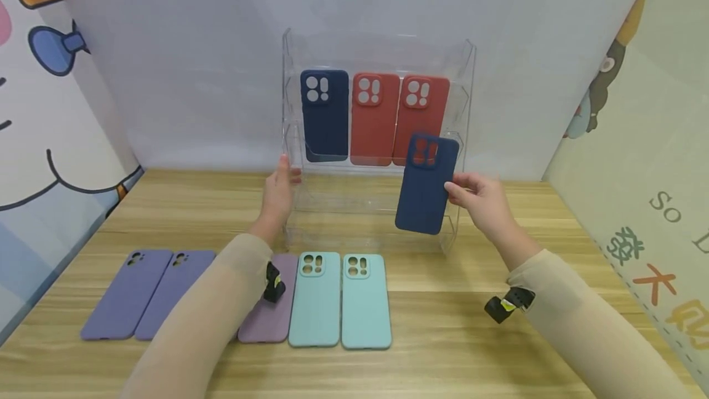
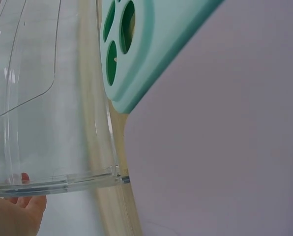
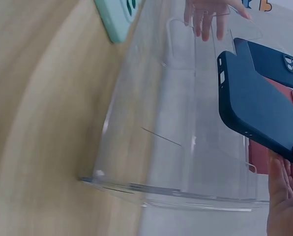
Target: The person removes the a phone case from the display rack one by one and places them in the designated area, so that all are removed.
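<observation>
My right hand (image 1: 480, 197) pinches a dark blue phone case (image 1: 422, 199) by its right edge, thumb in front and fingers behind. The case tilts slightly in front of a clear tiered display rack (image 1: 365, 240) and overlaps one of its red cases in the head view. With fingers extended, my left hand (image 1: 279, 193) rests against the rack's left side panel; the left wrist view shows that hand (image 2: 18, 214) at the panel's edge. On an upper tier stand another dark blue phone case (image 1: 327, 131) and two red phone cases (image 1: 373, 131) (image 1: 425, 106).
On the wooden table (image 1: 443, 350), before the rack, lie two light teal phone cases (image 1: 314, 313) (image 1: 367, 316), a mauve phone case (image 1: 271, 322) partly under my left forearm, and two purple phone cases (image 1: 130, 294) (image 1: 177, 279). A white backdrop (image 1: 210, 79) hangs behind the rack.
</observation>
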Available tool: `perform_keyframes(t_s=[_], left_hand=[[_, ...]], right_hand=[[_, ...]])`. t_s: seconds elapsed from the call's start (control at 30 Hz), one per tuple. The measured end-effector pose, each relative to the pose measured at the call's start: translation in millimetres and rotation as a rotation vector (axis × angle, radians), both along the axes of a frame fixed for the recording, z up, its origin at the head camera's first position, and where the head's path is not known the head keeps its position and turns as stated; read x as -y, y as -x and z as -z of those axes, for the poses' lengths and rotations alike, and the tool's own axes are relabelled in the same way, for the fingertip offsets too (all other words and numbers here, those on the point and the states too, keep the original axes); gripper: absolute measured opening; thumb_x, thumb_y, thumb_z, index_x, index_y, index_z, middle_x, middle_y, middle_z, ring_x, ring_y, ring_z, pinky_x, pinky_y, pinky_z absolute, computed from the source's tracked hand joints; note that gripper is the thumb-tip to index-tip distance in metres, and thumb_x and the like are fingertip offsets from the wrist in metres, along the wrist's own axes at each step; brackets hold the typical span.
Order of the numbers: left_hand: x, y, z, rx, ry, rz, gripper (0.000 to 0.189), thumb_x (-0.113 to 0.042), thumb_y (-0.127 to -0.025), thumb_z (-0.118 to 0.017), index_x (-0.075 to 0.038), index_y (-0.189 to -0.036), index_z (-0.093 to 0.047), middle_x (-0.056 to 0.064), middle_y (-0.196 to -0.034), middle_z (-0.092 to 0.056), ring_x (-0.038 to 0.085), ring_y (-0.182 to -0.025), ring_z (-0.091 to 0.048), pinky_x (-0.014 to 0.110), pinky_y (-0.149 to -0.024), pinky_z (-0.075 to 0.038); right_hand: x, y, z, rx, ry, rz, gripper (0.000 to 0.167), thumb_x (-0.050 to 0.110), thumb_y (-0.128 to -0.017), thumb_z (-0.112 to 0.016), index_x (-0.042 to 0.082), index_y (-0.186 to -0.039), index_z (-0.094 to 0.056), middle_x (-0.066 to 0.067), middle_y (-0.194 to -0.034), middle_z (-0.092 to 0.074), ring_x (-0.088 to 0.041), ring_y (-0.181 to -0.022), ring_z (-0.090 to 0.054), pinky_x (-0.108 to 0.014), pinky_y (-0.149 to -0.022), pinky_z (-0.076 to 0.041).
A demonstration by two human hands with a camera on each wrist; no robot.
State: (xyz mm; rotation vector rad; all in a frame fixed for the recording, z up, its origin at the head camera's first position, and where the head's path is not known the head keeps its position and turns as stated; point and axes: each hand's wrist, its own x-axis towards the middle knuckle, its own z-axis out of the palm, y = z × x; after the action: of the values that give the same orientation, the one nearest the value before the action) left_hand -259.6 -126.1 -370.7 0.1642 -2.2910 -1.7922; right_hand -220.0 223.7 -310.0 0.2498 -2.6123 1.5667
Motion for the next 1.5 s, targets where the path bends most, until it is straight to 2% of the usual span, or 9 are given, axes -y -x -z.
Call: perform_keyframes(t_s=[0.23,0.43,0.67,0.93,1.2,1.5], left_hand=[[-0.6,-0.7,-0.4,0.002,0.007,0.006,0.077,-0.057,-0.097,-0.015,0.004,-0.121,-0.056,0.023,-0.121,-0.057,0.033,-0.112,-0.053,0.048,-0.098,-0.037],[-1.0,0.1,-0.7,-0.009,0.011,0.000,0.076,-0.056,-0.098,-0.015,0.004,-0.121,-0.056,0.021,-0.121,-0.058,0.033,-0.110,-0.055,0.048,-0.097,-0.038],[-0.3,0.2,-1.3,0.004,0.006,0.002,0.076,-0.057,-0.097,-0.016,0.004,-0.121,-0.056,0.021,-0.121,-0.058,0.033,-0.111,-0.054,0.048,-0.097,-0.037],[-0.2,1.1,-0.5,0.007,-0.001,0.008,0.077,-0.059,-0.096,-0.016,0.002,-0.123,-0.055,0.019,-0.123,-0.058,0.032,-0.112,-0.054,0.048,-0.099,-0.037],[0.1,0.4,1.9,-0.014,0.008,0.006,0.077,-0.058,-0.097,-0.017,0.004,-0.121,-0.056,0.021,-0.121,-0.058,0.034,-0.111,-0.054,0.048,-0.097,-0.038],[-0.1,1.1,1.2,-0.035,0.023,0.007,0.076,-0.055,-0.098,-0.017,0.005,-0.121,-0.056,0.021,-0.121,-0.058,0.034,-0.110,-0.055,0.047,-0.097,-0.038]], right_hand=[[-6.9,-17.7,14.5,0.134,-0.030,-0.028,0.041,0.022,-0.095,-0.057,-0.009,-0.121,-0.054,-0.023,-0.117,-0.058,-0.012,-0.089,-0.063,-0.030,-0.083,-0.051],[-14.7,-30.2,27.4,0.204,-0.048,-0.070,0.043,0.022,-0.095,-0.055,-0.010,-0.123,-0.051,-0.025,-0.119,-0.057,-0.022,-0.096,-0.063,-0.031,-0.084,-0.051],[-18.4,-43.6,39.7,0.290,-0.011,-0.107,0.047,0.019,-0.095,-0.055,-0.013,-0.128,-0.046,-0.029,-0.126,-0.051,-0.031,-0.105,-0.060,-0.033,-0.086,-0.050],[-25.9,-56.7,54.8,0.351,0.007,-0.130,0.047,0.018,-0.094,-0.057,-0.015,-0.126,-0.046,-0.029,-0.122,-0.054,-0.030,-0.103,-0.061,-0.033,-0.084,-0.051],[-24.6,-68.2,64.2,0.368,0.042,-0.137,0.038,0.011,-0.092,-0.059,-0.018,-0.115,-0.052,-0.019,-0.103,-0.064,-0.020,-0.088,-0.065,-0.035,-0.079,-0.053],[-19.1,-76.4,73.0,0.419,0.085,-0.171,0.034,0.007,-0.092,-0.058,-0.020,-0.112,-0.052,-0.016,-0.098,-0.066,-0.020,-0.086,-0.065,-0.034,-0.077,-0.054]])
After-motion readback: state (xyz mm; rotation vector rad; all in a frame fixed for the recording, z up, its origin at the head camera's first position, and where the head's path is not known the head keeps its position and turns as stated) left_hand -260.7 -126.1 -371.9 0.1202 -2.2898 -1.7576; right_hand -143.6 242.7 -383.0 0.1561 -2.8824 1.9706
